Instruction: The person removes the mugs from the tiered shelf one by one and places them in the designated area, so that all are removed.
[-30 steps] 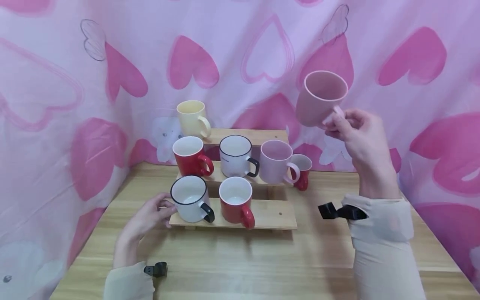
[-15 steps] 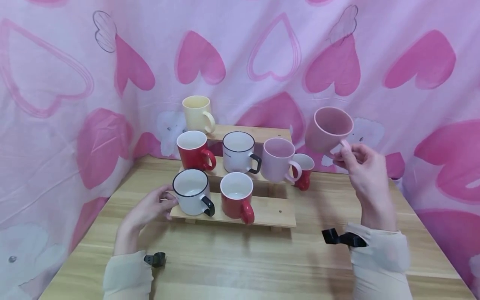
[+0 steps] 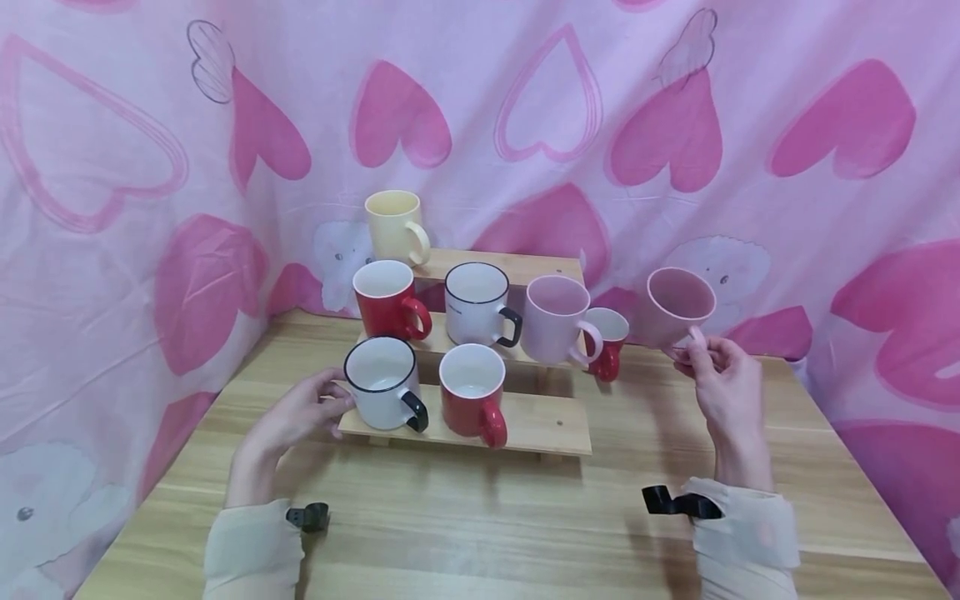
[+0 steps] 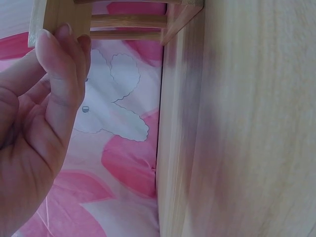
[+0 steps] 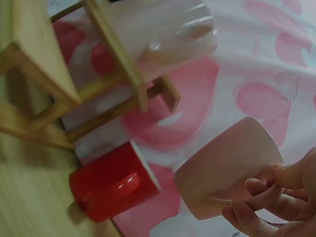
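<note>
My right hand (image 3: 729,379) pinches the handle of a dusty-pink mug (image 3: 675,304) and holds it tilted in the air right of the rack. In the right wrist view, the pink mug (image 5: 227,168) hangs near a red mug (image 5: 116,182) that stands on the table. My left hand (image 3: 296,417) grips the left end of the lowest board of a three-tier wooden display rack (image 3: 543,421). The left wrist view shows its fingers (image 4: 61,74) bent at the board's end. Right beside this hand, a white mug (image 3: 380,396) with a black rim stands on that board.
Another red mug (image 3: 468,400) shares the lowest tier. On the middle tier stand a red mug (image 3: 382,308), a white black-handled mug (image 3: 472,312) and a lilac mug (image 3: 553,325). A yellow mug (image 3: 392,229) is on top. Behind the table (image 3: 480,517) hangs a pink heart-patterned curtain (image 3: 472,100).
My right hand has lowered the dusty-pink mug from high by the curtain and moved it slightly right. My left hand stays at the rack's end. The head view has shifted a little.
</note>
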Demonstrator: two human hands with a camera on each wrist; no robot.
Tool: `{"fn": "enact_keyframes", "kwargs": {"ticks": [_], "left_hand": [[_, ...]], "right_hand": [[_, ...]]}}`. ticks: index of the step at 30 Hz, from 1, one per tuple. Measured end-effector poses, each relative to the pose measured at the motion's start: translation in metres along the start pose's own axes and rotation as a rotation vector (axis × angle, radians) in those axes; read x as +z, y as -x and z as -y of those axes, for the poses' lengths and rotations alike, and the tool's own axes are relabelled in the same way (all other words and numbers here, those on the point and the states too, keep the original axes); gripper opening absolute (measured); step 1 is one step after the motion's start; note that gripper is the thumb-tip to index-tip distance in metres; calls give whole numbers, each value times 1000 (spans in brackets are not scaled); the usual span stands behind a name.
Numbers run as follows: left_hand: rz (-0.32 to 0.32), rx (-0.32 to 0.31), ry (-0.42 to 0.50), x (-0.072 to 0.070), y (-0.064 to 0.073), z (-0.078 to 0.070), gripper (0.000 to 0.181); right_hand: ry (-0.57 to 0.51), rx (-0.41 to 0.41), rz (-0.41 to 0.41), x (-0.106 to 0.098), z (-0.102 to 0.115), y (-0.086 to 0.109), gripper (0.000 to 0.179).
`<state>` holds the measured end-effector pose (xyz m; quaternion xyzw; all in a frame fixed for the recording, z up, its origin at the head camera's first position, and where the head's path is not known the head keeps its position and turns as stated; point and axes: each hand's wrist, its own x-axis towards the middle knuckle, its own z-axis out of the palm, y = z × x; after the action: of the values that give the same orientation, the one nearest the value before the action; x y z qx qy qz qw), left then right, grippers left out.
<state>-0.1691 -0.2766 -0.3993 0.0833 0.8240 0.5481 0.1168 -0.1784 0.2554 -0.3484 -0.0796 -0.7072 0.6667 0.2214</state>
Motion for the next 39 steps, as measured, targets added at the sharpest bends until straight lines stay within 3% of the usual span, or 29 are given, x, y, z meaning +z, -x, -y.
{"fn": "enact_keyframes", "kwargs": {"ticks": [7,15,25,39], "left_hand": [[19,0,10,4,-5,-1,36],[11,-20,12,3,-3,-2,32],[4,-17,18,1,3,-1,30],[2,-3,-2,1,0,0,30]], "right_hand": [[-20,88,-73,-13,-22,1,18],[222,64,-123,-13,-53,-3,24],[303,84,-87,-1,-75,-6,31],[281,139,-53,0,-86,-10,31]]}}
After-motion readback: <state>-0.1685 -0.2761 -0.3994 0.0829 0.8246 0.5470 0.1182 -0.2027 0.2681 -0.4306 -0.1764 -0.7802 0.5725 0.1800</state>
